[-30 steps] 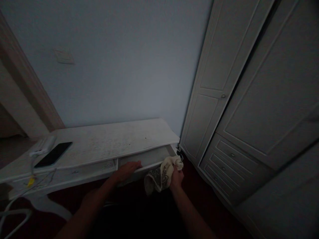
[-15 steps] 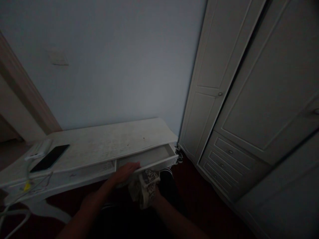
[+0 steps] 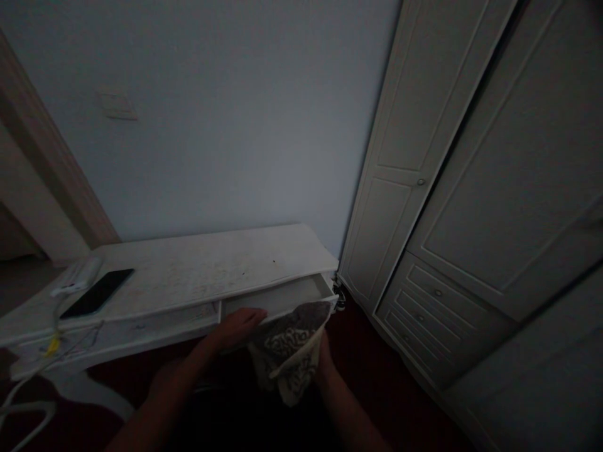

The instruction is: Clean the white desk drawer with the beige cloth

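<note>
A white desk drawer (image 3: 277, 299) is pulled partway out, and its inside shows as a pale bare panel. My left hand (image 3: 242, 323) grips the left part of the drawer front, with fingers over its top edge. In my right hand (image 3: 323, 361) is a patterned cloth (image 3: 294, 342), dark grey with pale swirls. The cloth hangs spread against the outside of the drawer front and hides much of it. Part of my right hand's fingers is behind the cloth.
On the white desk (image 3: 198, 260) lie a dark phone (image 3: 98, 293) and a white power strip (image 3: 78, 276) with a cable. A pale wardrobe (image 3: 396, 207) with small drawers stands to the right. Shoes (image 3: 339, 298) sit by the desk's right end, on dark red flooring.
My right hand has moved right and slightly up, and the bunched cloth has opened out across the drawer front. My left hand stays on the drawer.
</note>
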{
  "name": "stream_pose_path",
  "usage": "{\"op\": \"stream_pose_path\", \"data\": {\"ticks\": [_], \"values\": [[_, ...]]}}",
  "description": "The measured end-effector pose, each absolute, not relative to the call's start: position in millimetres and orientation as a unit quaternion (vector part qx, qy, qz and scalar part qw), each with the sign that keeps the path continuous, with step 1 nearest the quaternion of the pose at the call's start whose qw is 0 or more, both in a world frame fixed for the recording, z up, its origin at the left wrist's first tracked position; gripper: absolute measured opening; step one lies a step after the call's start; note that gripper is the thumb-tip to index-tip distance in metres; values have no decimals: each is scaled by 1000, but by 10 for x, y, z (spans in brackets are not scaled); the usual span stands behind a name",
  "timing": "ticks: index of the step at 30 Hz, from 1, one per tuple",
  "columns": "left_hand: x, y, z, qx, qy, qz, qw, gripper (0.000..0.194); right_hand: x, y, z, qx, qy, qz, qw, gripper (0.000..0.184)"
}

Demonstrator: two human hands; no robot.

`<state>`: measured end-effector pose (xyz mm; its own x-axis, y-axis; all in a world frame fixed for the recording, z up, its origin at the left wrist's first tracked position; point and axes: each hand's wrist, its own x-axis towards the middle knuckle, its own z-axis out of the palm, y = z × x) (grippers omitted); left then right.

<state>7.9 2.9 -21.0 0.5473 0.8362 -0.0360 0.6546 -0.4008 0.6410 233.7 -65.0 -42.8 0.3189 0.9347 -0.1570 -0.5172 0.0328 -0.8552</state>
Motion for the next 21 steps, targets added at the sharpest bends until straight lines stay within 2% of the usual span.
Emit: {"op": "stream_pose_path", "data": {"ticks": [5,10,12,13,17,20,21], "values": [[126,-90,-159,834,456,194,243,59,2932,-627,-163,-446,-329,477,682,40],[401,-560,55,771,407,343,351,61,2759,-856,92,-492,-584,254,593,27],[543,-735,142,776,382,356,353,78,2637,-938,150,-484,-638,227,554,31],[598,-786,174,770,396,362,346,80,2593,-967,166,-477,-652,227,544,34],[618,-757,214,698,464,402,370,64,2578,-992,195,-443,-647,305,541,52],[481,-697,230,626,462,423,464,77,2652,-951,234,-388,-579,447,560,87],[431,-699,260,607,452,420,500,80,2678,-937,263,-364,-553,501,558,91]]}}
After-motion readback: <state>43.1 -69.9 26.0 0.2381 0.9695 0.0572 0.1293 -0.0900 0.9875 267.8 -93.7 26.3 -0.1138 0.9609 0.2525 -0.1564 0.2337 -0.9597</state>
